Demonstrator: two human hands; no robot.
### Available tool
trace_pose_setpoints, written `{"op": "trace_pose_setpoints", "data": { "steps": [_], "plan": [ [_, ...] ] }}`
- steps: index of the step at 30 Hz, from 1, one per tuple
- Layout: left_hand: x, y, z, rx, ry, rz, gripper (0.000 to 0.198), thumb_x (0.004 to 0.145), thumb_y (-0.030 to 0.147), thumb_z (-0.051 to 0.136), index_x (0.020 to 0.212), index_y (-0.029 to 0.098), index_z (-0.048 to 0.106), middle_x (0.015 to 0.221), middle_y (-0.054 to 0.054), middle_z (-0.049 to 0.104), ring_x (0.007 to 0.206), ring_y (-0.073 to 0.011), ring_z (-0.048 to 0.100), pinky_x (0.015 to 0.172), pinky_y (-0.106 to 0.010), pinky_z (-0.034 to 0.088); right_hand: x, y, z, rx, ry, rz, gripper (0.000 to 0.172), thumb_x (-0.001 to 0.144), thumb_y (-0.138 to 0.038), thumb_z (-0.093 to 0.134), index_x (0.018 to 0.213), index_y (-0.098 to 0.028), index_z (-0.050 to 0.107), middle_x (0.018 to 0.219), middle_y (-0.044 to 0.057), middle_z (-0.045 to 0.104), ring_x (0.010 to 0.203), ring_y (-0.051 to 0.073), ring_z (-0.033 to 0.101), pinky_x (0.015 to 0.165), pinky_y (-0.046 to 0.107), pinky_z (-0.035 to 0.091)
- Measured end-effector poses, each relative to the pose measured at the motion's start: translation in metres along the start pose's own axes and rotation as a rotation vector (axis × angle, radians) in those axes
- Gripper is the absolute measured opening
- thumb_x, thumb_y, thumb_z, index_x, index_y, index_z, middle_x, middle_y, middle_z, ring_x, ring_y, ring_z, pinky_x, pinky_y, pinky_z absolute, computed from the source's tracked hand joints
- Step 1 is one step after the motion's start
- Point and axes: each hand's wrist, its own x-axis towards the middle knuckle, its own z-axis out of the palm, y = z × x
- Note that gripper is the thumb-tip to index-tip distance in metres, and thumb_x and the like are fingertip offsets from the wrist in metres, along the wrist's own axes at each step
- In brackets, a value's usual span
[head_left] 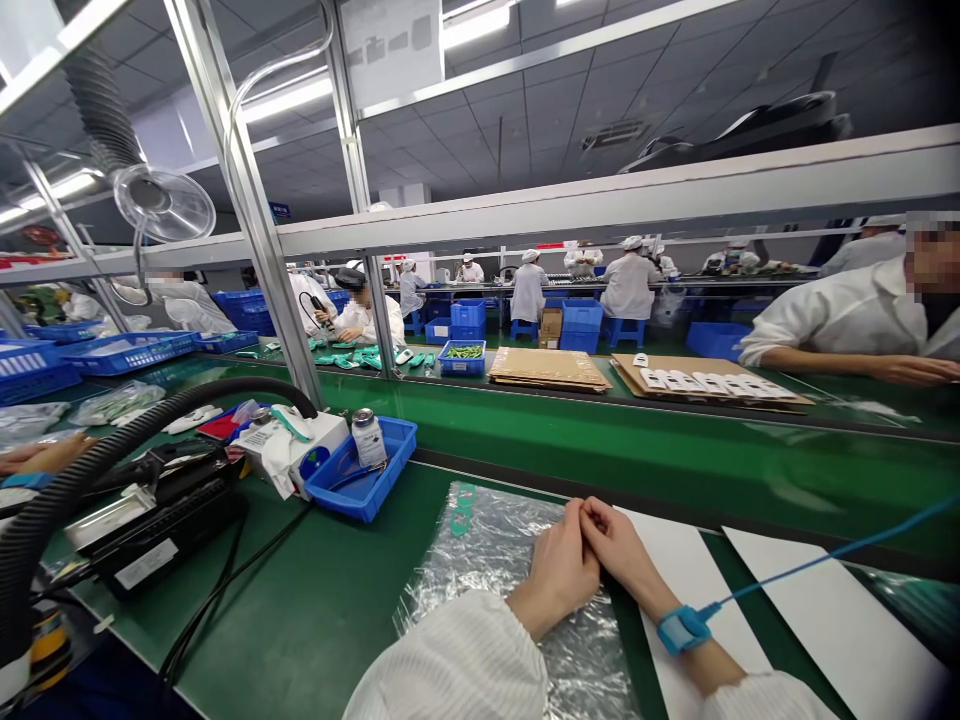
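— White cuffs are framing the hands, and the left hand [559, 570] is clasping the right hand [619, 545], the fingers [592, 520] folded together, gripping only each other!
— What's lying under them?
— Clear plastic film [487, 560] is spreading beneath the left hand, and the right forearm is crossing a white sheet [686, 570] just beside the film's edge.
— And on that right wrist?
— A blue wrist strap [684, 630] is circling it, its blue cord [825, 550] stretching off the right edge over a second white sheet [832, 610].
— How's the room around them?
— Green bench mat [300, 600] is running leftward, well apart from the hands, to a blue tray [360, 470] holding a metal can [369, 437], while a raised bench edge [600, 475] is crossing ahead!
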Motion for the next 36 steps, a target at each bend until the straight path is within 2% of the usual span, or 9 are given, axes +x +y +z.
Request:
{"op": "trace_pose_setpoints", "data": {
  "steps": [8, 16, 23, 36],
  "plan": [
    [0.0002, 0.0004, 0.0007, -0.001, 0.006, 0.0, 0.053, 0.083, 0.017, 0.042, 0.135, 0.02, 0.033, 0.109, -0.013, 0.067, 0.094, -0.0308, 0.064, 0.077, -0.039, 0.048, 0.0005, 0.0001, 0.0, 0.007, -0.004, 0.001, 0.031, 0.08, -0.043, 0.05, 0.06, -0.023, 0.041, 0.055, -0.003, 0.045, 0.055, 0.016, 0.045, 0.051, 0.027, 0.036],
    [-0.0004, 0.0026, -0.0016, 0.004, 0.004, -0.004, 0.049, 0.082, 0.016, 0.042, 0.131, 0.022, 0.036, 0.106, -0.011, 0.067, 0.092, -0.0307, 0.064, 0.075, -0.038, 0.048, 0.0002, 0.0045, -0.0004, 0.003, -0.02, -0.01, 0.03, 0.083, -0.042, 0.049, 0.062, -0.022, 0.041, 0.057, -0.002, 0.046, 0.057, 0.016, 0.046, 0.053, 0.027, 0.037],
    [-0.0001, 0.0041, -0.0026, 0.002, 0.004, -0.001, 0.051, 0.081, 0.016, 0.041, 0.132, 0.02, 0.036, 0.107, -0.014, 0.067, 0.092, -0.0341, 0.064, 0.074, -0.043, 0.049, 0.0003, 0.0032, -0.0001, 0.012, -0.017, -0.005, 0.03, 0.083, -0.042, 0.049, 0.062, -0.023, 0.04, 0.057, -0.002, 0.046, 0.057, 0.016, 0.045, 0.053, 0.027, 0.036],
    [-0.0004, 0.003, -0.0016, -0.074, 0.004, 0.001, 0.05, 0.082, 0.016, 0.042, 0.131, 0.02, 0.038, 0.112, -0.014, 0.066, 0.099, -0.0337, 0.063, 0.08, -0.043, 0.048, -0.0003, 0.0029, -0.0006, 0.015, -0.023, 0.002, 0.029, 0.083, -0.041, 0.049, 0.062, -0.022, 0.042, 0.058, -0.002, 0.046, 0.057, 0.016, 0.045, 0.053, 0.027, 0.036]
  ]
}}
